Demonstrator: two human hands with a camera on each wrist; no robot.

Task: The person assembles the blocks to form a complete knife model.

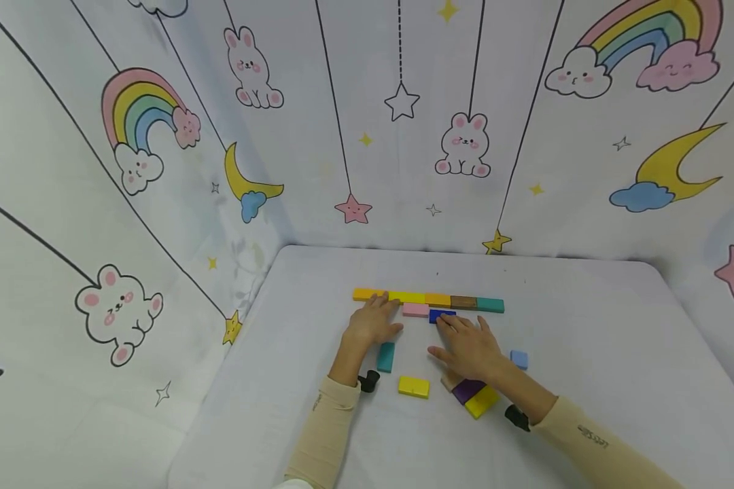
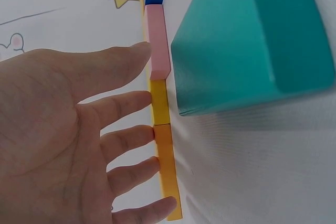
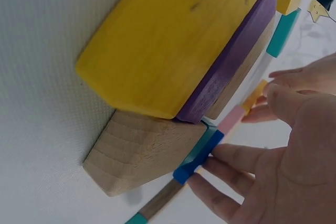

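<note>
A back row of wooden blocks runs orange (image 1: 363,294), yellow (image 1: 407,297), lighter orange (image 1: 438,300), brown (image 1: 463,303) and teal (image 1: 491,305). In front of it lie a pink block (image 1: 415,310) and a dark blue block (image 1: 442,316), end to end. My left hand (image 1: 373,322) has its fingers spread, fingertips touching the orange and yellow blocks; its thumb tip is near the pink one in the left wrist view. The fingertips of my right hand (image 1: 469,348) rest on the blue block (image 3: 198,158), the thumb apart from it.
A teal block (image 1: 386,357) lies by the left wrist, and a yellow one (image 1: 414,386) stands between the arms. Under the right wrist are tan, purple (image 1: 467,390) and yellow blocks (image 1: 482,402); a light blue block (image 1: 518,359) is further right. Patterned cloth hangs behind the table (image 1: 575,326).
</note>
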